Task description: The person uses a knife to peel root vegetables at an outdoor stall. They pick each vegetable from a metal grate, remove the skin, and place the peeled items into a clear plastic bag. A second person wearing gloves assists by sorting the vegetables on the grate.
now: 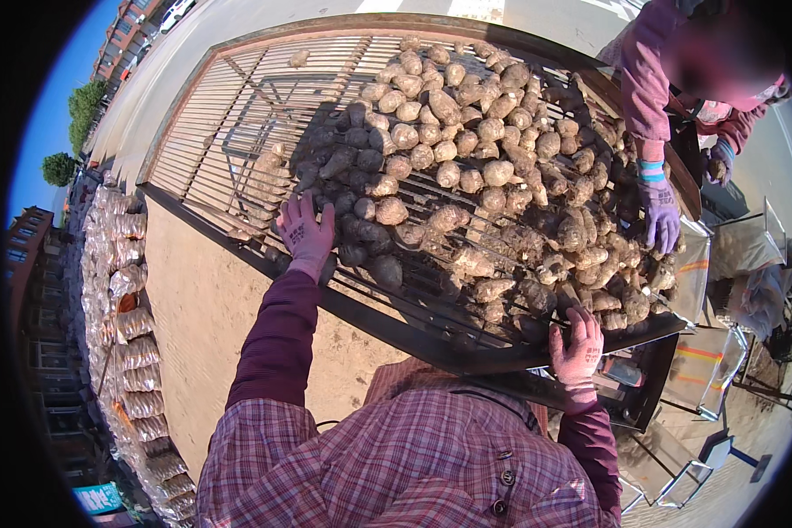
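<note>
A heap of brown taro corms [449,175] lies on a slatted metal sorting rack [211,132] in front of me. My left hand [305,234], in a pink knit work glove, rests its spread fingers against shaded corms at the heap's left edge. My right hand [577,350], gloved alike, reaches over the rack's dark front rim [402,333]. Its fingertips touch corms near the right corner, thumb apart; its palm is hidden from view. No corm shows in the grasp of either hand.
Across the right end, a person's purple-gloved hand [661,214] touches the corms; their other hand [719,162] holds one. Clear bags on frames [696,360] hang below the right end. Filled plastic bags [135,356] are stacked at left. A few loose corms [299,58] lie on the left slats.
</note>
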Action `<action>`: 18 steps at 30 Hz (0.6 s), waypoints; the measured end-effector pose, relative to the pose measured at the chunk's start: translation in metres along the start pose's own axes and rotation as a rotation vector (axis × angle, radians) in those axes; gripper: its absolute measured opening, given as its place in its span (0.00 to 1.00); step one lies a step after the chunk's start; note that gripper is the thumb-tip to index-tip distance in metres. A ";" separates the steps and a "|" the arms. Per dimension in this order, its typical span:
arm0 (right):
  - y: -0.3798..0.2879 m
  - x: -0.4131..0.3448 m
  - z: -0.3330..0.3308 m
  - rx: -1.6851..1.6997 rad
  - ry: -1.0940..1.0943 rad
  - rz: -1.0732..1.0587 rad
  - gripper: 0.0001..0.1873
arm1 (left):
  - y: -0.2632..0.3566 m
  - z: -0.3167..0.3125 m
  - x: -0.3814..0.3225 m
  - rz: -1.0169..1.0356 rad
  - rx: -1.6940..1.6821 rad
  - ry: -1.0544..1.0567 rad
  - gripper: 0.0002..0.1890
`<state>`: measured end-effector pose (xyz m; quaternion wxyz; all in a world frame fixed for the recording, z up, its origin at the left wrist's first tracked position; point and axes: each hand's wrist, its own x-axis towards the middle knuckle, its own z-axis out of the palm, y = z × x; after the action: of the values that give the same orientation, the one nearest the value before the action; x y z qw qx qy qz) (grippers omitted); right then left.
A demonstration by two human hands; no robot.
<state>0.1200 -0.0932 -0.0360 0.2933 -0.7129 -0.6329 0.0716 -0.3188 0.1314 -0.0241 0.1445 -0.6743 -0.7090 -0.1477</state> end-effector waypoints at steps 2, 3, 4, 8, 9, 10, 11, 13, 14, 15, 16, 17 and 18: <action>-0.003 0.002 0.001 -0.029 -0.013 0.015 0.21 | -0.017 0.011 -0.002 -0.152 0.147 -0.122 0.30; -0.005 0.002 0.002 -0.063 -0.014 0.020 0.21 | -0.011 0.021 -0.008 -0.181 0.181 -0.165 0.30; -0.006 0.002 0.003 -0.078 -0.017 0.030 0.20 | -0.005 0.030 -0.016 -0.211 0.219 -0.212 0.29; -0.009 0.004 0.005 -0.105 -0.019 0.055 0.19 | 0.070 0.048 -0.048 -0.041 -0.021 -0.137 0.34; -0.008 0.004 0.005 -0.099 -0.026 0.062 0.19 | 0.095 0.045 -0.058 -0.024 -0.096 -0.066 0.34; -0.007 0.005 0.006 -0.098 -0.015 0.068 0.18 | 0.134 0.017 -0.062 0.027 -0.156 -0.021 0.29; -0.009 0.006 0.006 -0.091 -0.014 0.062 0.18 | 0.157 0.025 -0.076 0.095 -0.333 0.055 0.26; -0.009 0.003 0.004 -0.100 -0.015 0.071 0.18 | 0.210 -0.009 -0.079 0.305 -0.558 -0.152 0.26; -0.009 0.004 0.004 -0.081 -0.013 0.056 0.18 | 0.230 -0.019 -0.088 0.391 -0.516 -0.237 0.27; -0.007 0.003 0.003 -0.067 -0.016 0.042 0.17 | 0.244 -0.032 -0.096 0.457 -0.604 -0.268 0.28; -0.007 0.003 0.003 -0.047 -0.007 0.032 0.17 | 0.247 -0.041 -0.097 0.574 -0.736 -0.237 0.28; -0.008 0.004 0.002 -0.039 -0.012 0.035 0.17 | 0.242 -0.050 -0.097 0.619 -0.815 -0.204 0.30; -0.008 0.003 0.002 -0.051 -0.014 0.040 0.17 | 0.228 -0.054 -0.090 0.602 -0.803 -0.162 0.31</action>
<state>0.1128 -0.0897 -0.0327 0.2693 -0.7322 -0.6221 0.0663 -0.0867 0.0377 -0.0073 -0.1454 -0.8605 -0.3792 -0.3076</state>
